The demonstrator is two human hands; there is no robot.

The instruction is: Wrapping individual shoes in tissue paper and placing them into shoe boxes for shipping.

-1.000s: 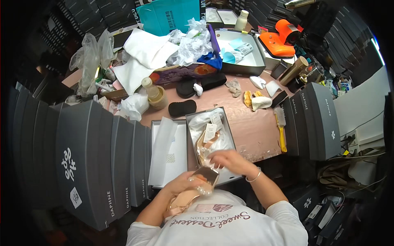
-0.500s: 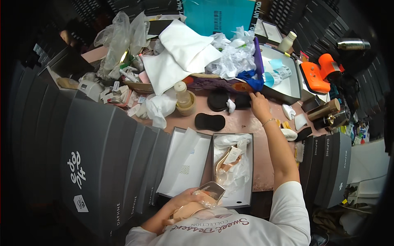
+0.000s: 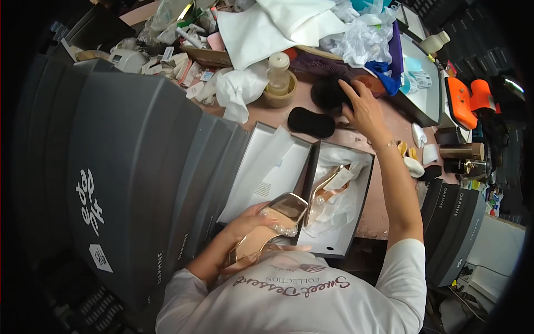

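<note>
My left hand (image 3: 253,221) is closed around a sandal (image 3: 261,242) with a metallic gold edge, a pale insole and a clear, beaded strap, held near my chest. Its toe points up and to the right. My right hand (image 3: 367,111) reaches across the table, thumb and fingers apart, over a round black item (image 3: 328,93). Whether the fingers touch it is unclear. The matching sandal (image 3: 328,189), with a white tag, lies on white tissue in an open shoe box (image 3: 361,211). Left of that box is the lid (image 3: 233,195) with tissue paper in it.
A black, waisted pad (image 3: 311,123) and a bottle (image 3: 278,75) in a round holder stand beyond the boxes. Stacked dark shoe boxes (image 3: 122,167) wall off the left; more (image 3: 453,234) stand right. White sheets (image 3: 278,33) and plastic bags (image 3: 364,42) cover the far side.
The view has shifted, so the table appears higher and further right. My right hand has moved left, over the black items. My left hand still holds the sandal, now showing more of its insole.
</note>
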